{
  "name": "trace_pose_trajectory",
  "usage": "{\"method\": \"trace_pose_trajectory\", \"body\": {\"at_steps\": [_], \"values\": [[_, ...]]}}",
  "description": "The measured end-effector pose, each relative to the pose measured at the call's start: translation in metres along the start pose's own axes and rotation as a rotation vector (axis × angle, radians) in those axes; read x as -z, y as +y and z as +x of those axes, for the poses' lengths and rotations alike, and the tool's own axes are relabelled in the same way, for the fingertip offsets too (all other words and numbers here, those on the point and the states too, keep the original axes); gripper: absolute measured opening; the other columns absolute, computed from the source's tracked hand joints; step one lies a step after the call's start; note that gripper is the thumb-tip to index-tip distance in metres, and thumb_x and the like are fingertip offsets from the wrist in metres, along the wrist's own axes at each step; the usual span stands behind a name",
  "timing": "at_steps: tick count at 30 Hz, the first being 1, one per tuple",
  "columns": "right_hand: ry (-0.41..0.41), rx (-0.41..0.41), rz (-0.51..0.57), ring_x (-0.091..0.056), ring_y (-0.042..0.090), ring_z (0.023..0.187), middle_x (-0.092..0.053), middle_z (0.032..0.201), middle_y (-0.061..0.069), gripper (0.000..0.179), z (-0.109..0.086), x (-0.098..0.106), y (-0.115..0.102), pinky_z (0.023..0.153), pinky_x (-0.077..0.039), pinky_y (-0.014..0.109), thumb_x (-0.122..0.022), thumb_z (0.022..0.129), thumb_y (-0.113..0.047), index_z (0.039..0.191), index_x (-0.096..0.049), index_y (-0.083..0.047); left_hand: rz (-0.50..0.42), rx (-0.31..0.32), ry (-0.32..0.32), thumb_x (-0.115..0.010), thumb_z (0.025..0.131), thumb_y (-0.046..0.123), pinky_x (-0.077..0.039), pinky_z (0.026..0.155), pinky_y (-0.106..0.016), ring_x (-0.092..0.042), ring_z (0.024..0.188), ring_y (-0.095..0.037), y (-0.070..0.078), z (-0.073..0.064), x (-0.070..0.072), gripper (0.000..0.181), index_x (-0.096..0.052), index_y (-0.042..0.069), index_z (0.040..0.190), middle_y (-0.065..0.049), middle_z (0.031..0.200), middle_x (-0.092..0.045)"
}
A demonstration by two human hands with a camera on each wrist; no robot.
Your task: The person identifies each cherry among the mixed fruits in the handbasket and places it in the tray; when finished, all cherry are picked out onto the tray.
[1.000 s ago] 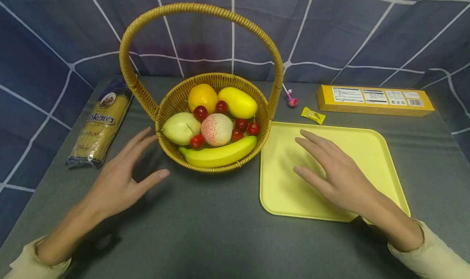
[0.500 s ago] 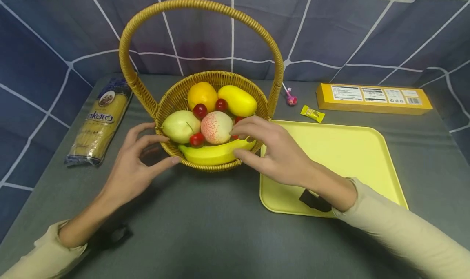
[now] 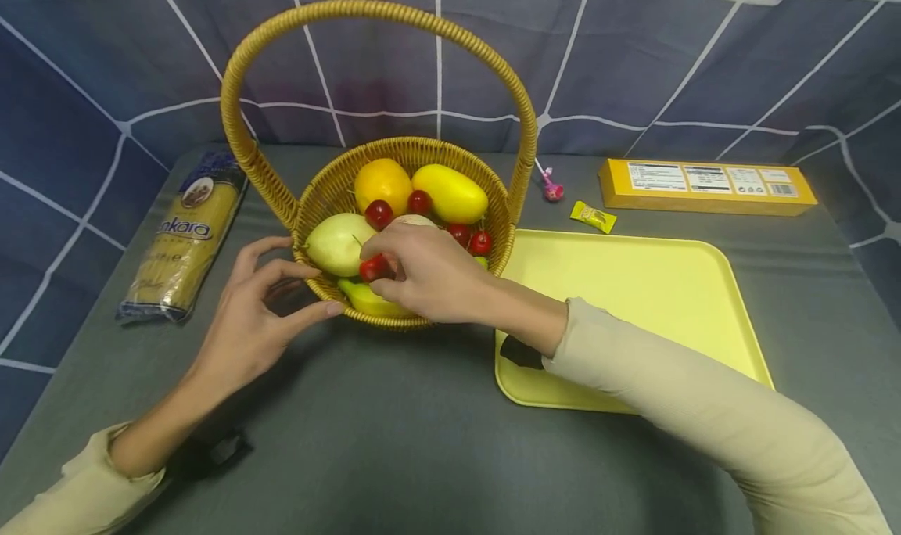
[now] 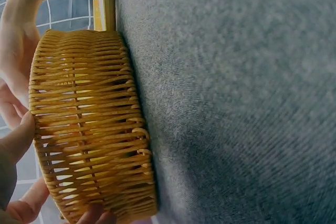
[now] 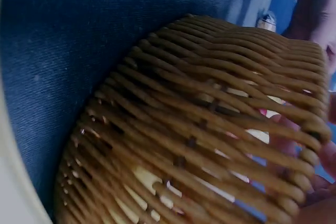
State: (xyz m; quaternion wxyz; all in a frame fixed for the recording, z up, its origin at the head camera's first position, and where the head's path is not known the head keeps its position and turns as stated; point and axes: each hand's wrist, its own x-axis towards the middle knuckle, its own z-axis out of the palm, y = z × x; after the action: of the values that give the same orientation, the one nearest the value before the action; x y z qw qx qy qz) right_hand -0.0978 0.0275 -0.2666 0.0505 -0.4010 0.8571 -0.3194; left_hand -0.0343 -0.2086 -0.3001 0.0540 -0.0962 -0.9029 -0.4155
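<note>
A wicker basket (image 3: 394,323) with a tall arched handle holds imitation fruit. My left hand (image 3: 256,316) holds its left front rim, with thumb and fingertips against the weave (image 4: 86,119). Reaching in over the front, my right hand (image 3: 443,277) pinches a red cherry (image 3: 375,267) between thumb and fingers. Beside that cherry lies a pale green pear-like fruit (image 3: 338,245). The banana (image 3: 373,300) is partly covered by the right hand, and the peach (image 3: 415,220) almost wholly. An orange (image 3: 382,184), a mango (image 3: 450,194) and several other cherries (image 3: 481,242) lie farther back.
A yellow tray (image 3: 633,285) lies right of the basket, under my right sleeve. Behind it are a lollipop (image 3: 552,189), a small yellow wrapped candy (image 3: 593,217) and a long orange box (image 3: 707,188). A pasta packet (image 3: 179,245) lies at the left; a checked cloth hangs behind.
My left hand has moved right onto the basket rim. My right hand has come left from above the tray into the basket and taken hold of the front cherry.
</note>
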Motion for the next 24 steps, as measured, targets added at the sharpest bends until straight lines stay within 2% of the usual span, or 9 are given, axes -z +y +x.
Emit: {"method": "trace_pose_trajectory", "body": {"at_steps": [2,9,18,24], "values": [[-0.026,-0.022,-0.04,-0.05,0.013,0.086,-0.064,0.091,-0.002,0.024,0.005,-0.004,0.001,0.076,-0.044,0.025,-0.073,0.088,-0.016,0.111,-0.07,-0.009,-0.004,0.001,-0.005,-0.086,0.077,0.02,-0.048,0.098,-0.026,-0.05,0.118,-0.033,0.0,0.0,0.0,0.041,-0.067,0.001,0.108,-0.01,0.145,-0.033],[-0.102,-0.092,-0.122,-0.052,0.013,0.096,-0.064,0.103,-0.005,0.026,0.014,-0.014,0.003,0.081,-0.047,0.028,-0.072,0.089,-0.016,0.115,-0.068,-0.013,-0.006,0.02,-0.02,-0.086,0.078,0.02,-0.047,0.099,-0.045,-0.046,0.121,-0.036,0.0,0.0,0.002,0.041,-0.066,0.001,0.107,-0.012,0.147,-0.03],[-0.128,-0.072,-0.213,-0.05,0.013,0.088,-0.056,0.094,-0.003,0.02,0.018,-0.018,0.002,0.065,-0.046,0.028,-0.067,0.091,-0.013,0.11,-0.068,-0.017,-0.009,0.021,-0.023,-0.086,0.078,0.019,-0.047,0.098,-0.05,-0.045,0.122,-0.037,0.0,0.0,0.002,0.04,-0.066,0.001,0.106,-0.012,0.147,-0.03],[-0.111,-0.063,-0.162,-0.052,0.011,0.092,-0.06,0.102,-0.004,0.024,0.014,-0.016,0.008,0.076,-0.047,0.025,-0.07,0.092,-0.017,0.116,-0.068,-0.016,-0.011,0.017,-0.023,-0.086,0.078,0.018,-0.047,0.098,-0.049,-0.045,0.121,-0.037,0.0,0.001,0.001,0.039,-0.065,0.001,0.106,-0.012,0.147,-0.03]]}}
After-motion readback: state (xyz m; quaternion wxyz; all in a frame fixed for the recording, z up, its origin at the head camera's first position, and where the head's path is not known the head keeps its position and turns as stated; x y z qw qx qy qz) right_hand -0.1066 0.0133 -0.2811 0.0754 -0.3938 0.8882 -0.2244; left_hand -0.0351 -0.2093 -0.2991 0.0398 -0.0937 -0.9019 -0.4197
